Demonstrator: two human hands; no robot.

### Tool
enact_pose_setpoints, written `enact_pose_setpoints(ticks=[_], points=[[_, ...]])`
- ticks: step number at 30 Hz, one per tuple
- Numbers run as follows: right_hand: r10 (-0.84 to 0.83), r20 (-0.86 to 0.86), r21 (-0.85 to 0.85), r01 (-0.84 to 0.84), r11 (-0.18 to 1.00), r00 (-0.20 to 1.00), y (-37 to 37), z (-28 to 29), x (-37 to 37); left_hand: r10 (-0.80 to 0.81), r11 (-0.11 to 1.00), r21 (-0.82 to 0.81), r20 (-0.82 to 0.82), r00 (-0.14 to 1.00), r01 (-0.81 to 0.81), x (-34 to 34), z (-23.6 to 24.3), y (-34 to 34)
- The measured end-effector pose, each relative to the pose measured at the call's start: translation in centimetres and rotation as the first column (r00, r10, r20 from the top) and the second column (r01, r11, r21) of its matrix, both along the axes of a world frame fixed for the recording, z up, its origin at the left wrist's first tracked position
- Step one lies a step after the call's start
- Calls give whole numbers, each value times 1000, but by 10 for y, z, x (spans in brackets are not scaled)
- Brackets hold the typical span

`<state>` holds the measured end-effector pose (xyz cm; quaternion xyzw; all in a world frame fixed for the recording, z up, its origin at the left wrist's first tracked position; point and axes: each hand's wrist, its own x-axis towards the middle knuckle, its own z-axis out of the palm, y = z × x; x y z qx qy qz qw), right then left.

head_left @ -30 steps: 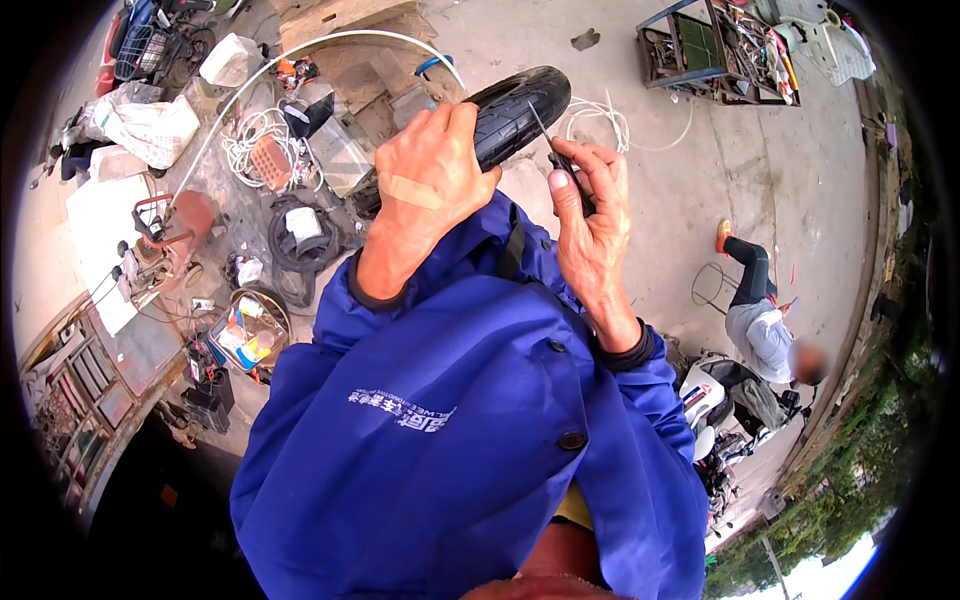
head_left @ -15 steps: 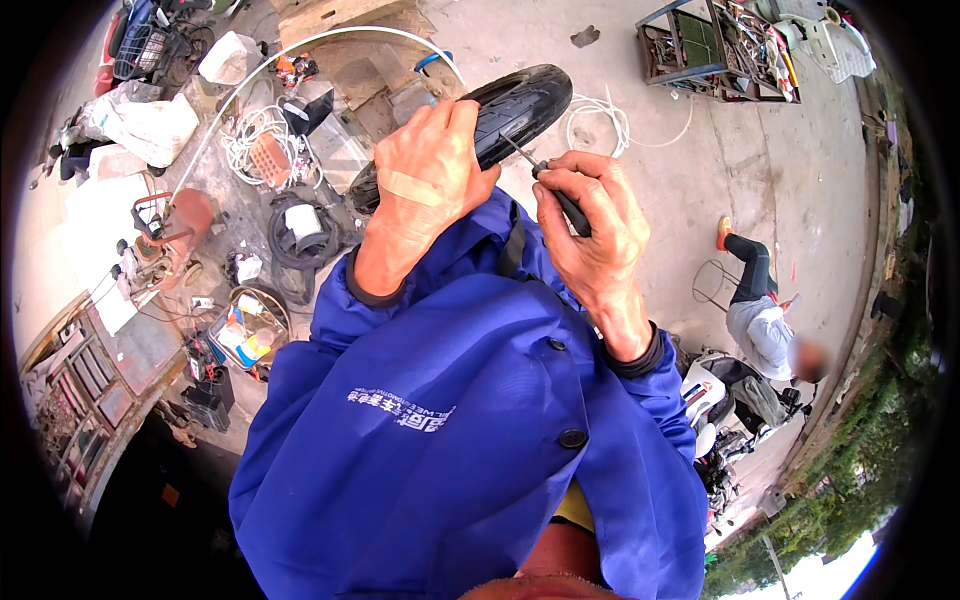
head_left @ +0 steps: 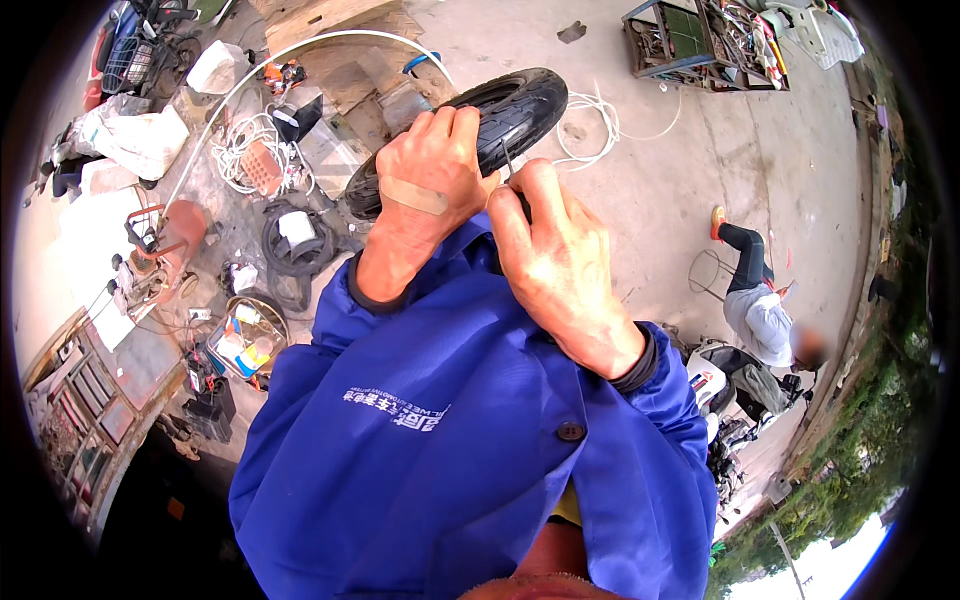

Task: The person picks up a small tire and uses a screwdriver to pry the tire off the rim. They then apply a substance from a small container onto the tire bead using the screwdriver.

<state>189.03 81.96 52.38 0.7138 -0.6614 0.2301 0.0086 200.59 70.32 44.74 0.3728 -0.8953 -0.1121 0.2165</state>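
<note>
My left hand [head_left: 428, 172], with a plaster on its back, grips a black treaded tyre [head_left: 532, 108] held up in front of my chest. My right hand [head_left: 548, 255] is closed on a screwdriver-like tool [head_left: 507, 158]; its thin metal shaft rests at the tyre's tread, and most of its dark handle is hidden under my fingers. My blue jacket lies just below both hands.
A white hose coil [head_left: 590, 130], wooden boards [head_left: 330, 22], a bucket of supplies [head_left: 247, 335] and a red machine [head_left: 183, 230] lie around. A metal tool rack [head_left: 690, 40] stands top right. A person [head_left: 755, 320] and a scooter [head_left: 720, 375] are at right.
My right hand has turned over and moved left and up toward my left hand, carrying the tool's tip against the tyre. My left hand stays on the tyre.
</note>
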Motion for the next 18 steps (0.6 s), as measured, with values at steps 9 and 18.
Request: enact_pose_setpoints(ticks=[9, 18], points=[[-152, 219, 159, 118, 980, 964, -22, 15, -15, -17, 999, 32, 4, 1000, 17, 5, 3, -4], [-191, 599, 586, -263, 766, 778, -85, 26, -106, -35, 984, 179, 76, 996, 21, 15, 13, 2]])
